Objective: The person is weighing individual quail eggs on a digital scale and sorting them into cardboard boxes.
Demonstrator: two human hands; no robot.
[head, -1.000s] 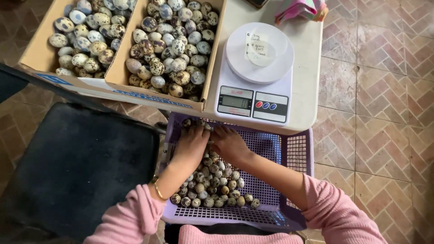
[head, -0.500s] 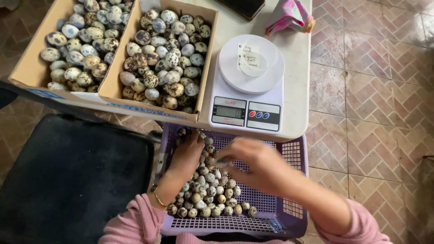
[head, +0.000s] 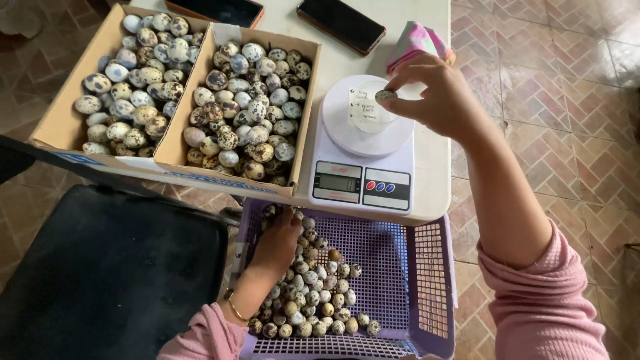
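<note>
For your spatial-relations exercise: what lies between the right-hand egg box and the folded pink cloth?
In the head view, the white kitchen scale lies between the egg box and the pink cloth.

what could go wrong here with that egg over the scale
The right hand pinches one speckled egg by the fingertips above the white scale; a loose grip might drop and crack it. The scale sits near the table edge, so a nudge could shift it. The left hand rests among eggs in the purple basket and may crush some.

Right hand (head: 437, 100) now up from the purple basket (head: 427, 280), speckled egg (head: 385, 96) pinched over the scale (head: 365, 153).
</note>
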